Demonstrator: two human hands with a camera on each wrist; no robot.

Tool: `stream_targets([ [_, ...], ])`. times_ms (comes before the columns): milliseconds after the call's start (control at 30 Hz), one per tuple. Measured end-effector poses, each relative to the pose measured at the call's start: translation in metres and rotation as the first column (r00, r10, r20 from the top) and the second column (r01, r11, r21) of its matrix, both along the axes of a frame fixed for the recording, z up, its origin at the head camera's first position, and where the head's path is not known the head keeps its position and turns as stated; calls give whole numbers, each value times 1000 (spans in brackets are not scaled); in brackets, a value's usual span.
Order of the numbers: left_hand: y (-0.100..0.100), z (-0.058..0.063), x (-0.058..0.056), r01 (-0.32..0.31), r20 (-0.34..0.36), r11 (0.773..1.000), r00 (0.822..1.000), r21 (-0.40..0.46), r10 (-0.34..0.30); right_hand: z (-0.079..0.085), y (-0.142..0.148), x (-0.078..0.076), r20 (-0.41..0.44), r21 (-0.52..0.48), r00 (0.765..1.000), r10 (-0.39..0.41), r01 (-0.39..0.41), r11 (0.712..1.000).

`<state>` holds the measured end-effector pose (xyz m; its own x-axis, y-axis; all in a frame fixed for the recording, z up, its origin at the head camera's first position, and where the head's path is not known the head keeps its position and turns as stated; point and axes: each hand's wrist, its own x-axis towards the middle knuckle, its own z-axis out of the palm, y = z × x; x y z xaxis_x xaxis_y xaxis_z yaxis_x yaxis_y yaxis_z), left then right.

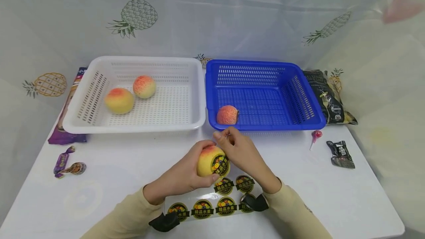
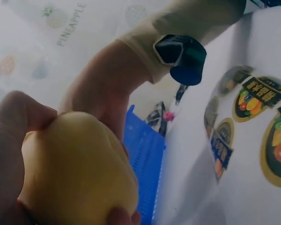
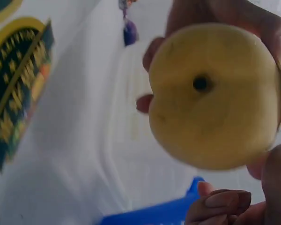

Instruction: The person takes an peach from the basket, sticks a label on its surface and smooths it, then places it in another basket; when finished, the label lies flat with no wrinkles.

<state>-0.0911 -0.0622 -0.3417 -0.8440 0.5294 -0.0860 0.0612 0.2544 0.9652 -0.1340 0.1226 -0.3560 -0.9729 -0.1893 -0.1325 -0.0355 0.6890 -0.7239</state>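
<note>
My left hand (image 1: 186,170) grips a yellow-and-red peach (image 1: 204,161) just above the table. A round black-and-gold fruit label (image 1: 220,164) sits on the peach's upper right side. My right hand (image 1: 241,152) is close beside it, its fingers curled, with the thumb at the peach's edge near the label. In the right wrist view, the held peach (image 3: 215,126) shows a small dark hole in its underside, and curled fingertips (image 3: 220,206) of the right hand show below it. Under both hands lies a clear sheet (image 1: 196,194) with several matching labels.
A white basket (image 1: 132,130) with two peaches (image 1: 119,100) stands at the back left. Right of it, a blue basket (image 1: 265,126) contains one reddish fruit (image 1: 227,115). Wrapped candies (image 1: 62,161) and a lollipop (image 1: 316,135) lie near the sides, with snack bags (image 1: 327,95) beside the baskets.
</note>
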Motion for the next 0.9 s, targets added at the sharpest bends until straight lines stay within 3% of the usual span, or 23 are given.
stream_targets([
  [100,-3,-4,-5,-44,4,999,999,-7,44,8,21,-8,-41,-24,991,-126,125,992],
  [167,-8,-11,-11,-73,9,997,997,5,73,15,41,-13,-97,-28,971,-218,216,976],
  [267,-14,-16,-21,-86,52,996,995,34,84,25,77,-19,-231,0,914,-335,344,939],
  [367,-18,-10,-33,-86,136,992,988,92,73,28,112,-31,-381,74,836,-394,453,888],
  [467,-18,0,-48,-119,172,985,980,126,96,25,145,-50,-424,172,802,-421,527,832],
  [500,-18,3,-53,-133,165,983,980,126,112,23,154,-56,-420,212,804,-420,537,817],
  [567,-17,11,-62,-165,142,980,979,109,149,18,169,-68,-360,292,832,-422,530,796],
  [700,-7,29,-79,-229,46,973,972,-4,229,7,184,-84,-203,412,892,-405,453,791],
  [800,5,42,-97,-286,-83,951,957,-116,278,1,188,-89,-165,455,907,-387,418,786],
  [900,20,50,-121,-342,-228,916,928,-210,295,0,188,-90,-187,477,907,-378,420,772],
])
